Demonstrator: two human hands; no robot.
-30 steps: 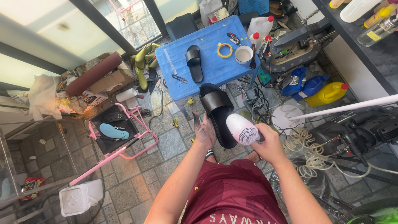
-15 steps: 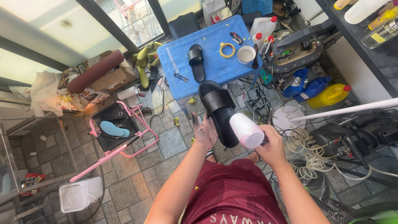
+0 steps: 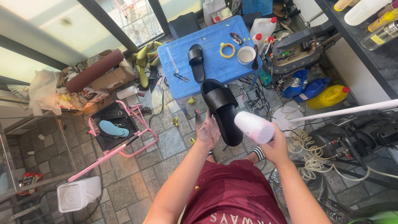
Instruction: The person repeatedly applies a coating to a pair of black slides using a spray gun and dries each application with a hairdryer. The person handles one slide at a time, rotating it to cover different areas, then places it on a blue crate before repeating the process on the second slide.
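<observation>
Head view: left hand [image 3: 208, 132] is gripping the black slide [image 3: 222, 110] lengthwise, toe pointing away toward the blue bench [image 3: 215, 66], while right hand [image 3: 274, 146] is clasping a dryer [image 3: 253, 127] touching its right edge.

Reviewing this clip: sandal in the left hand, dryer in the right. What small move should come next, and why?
Probably sweep the dryer slowly along the sandal toward its far end. The right hand has the pale pink dryer's nozzle pointing at the near half of the black sandal, which the left hand grips by its edge, so the far half looks unreached.
</observation>
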